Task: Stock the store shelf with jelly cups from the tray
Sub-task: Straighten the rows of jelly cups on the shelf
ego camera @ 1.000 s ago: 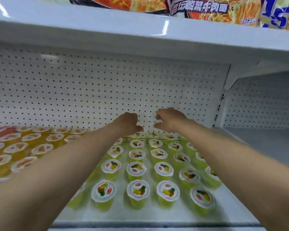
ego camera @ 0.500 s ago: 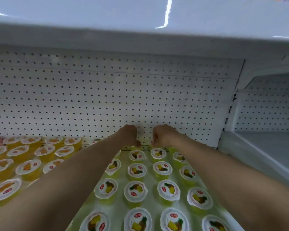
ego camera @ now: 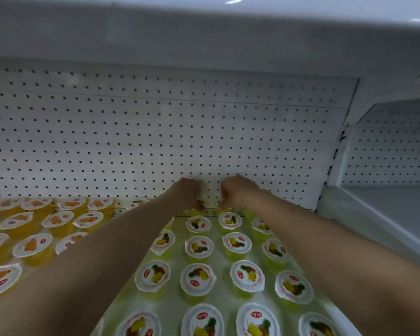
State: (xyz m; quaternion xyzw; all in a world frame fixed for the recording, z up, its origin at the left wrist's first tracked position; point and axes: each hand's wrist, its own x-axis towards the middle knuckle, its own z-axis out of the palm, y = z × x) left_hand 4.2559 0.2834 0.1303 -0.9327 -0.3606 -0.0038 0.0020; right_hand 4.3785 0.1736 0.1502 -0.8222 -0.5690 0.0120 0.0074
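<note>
Nearest the camera: both forearms run forward over the shelf deck, raised above the front rows so nothing gets knocked. Under and between them, yellow-green jelly cups stand upright in tidy rows, front to back, spaced slightly apart, which looks like deliberate facing for display. Each is a translucent tub with a white foil lid printed with pineapple art and a small red oval logo. To the left, a separate block of orange jelly cups, same lid format with orange fruit print, so flavours are kept apart. Farther back, the left hand and right hand sit close together at the rear row, just in front of the pegboard back panel. Fingers on both are curled down, each apparently pinching a back-row cup at the rim; cups are mostly hidden by the hands, so the grip is a judgement. Likely seating the last two at the rear. No tray in view. Upper shelf underside overhangs, which explains the low reach. Adjacent bay to the right.
</note>
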